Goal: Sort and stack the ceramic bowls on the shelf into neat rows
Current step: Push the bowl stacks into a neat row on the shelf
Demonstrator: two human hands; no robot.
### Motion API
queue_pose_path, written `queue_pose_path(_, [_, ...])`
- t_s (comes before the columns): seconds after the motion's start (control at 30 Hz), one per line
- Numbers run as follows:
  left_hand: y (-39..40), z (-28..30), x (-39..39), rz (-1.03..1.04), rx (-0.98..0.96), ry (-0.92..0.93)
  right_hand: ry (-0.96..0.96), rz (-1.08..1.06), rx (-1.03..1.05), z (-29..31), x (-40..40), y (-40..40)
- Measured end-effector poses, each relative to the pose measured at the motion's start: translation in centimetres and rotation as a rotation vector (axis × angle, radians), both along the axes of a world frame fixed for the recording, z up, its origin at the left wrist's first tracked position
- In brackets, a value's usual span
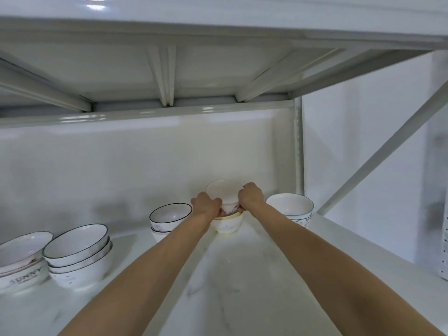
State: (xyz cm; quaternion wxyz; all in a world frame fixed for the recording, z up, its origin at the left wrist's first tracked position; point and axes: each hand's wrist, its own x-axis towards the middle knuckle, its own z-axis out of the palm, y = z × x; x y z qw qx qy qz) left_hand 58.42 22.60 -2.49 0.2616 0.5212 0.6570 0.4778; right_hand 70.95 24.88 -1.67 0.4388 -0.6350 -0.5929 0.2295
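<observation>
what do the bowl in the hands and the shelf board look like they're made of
The pink-rimmed bowl held by both hands looks like glazed ceramic: smooth white, thick rim, soft sheen. The shelf board shows grey marble-like veining on a glossy white face; real stone or a printed laminate cannot be told apart here. The shelf frame looks like white painted metal, with bright glare streaks.

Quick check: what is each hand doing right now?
Left hand: closed on the pink-rimmed bowl.
Right hand: closed on the same bowl.
</observation>
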Motion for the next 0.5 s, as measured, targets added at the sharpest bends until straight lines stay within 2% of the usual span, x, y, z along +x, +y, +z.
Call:
queue_pose_path(0.1, [2.2,-1.4,-0.7,-0.003,-0.011,0.007,-0.062,-0.02,-0.013,-0.1,-0.1,-0.1])
queue_pose_path(0.23, [-0.6,-0.4,-0.1,-0.022,-0.023,0.014,-0.138,-0.024,-0.028,-0.7,-0.2,0.2])
queue_pose_path(0.5, [-0.8,-0.8,0.1,-0.018,-0.065,0.115,-0.195,-0.004,-0.038,-1.0,-0.2,0.7])
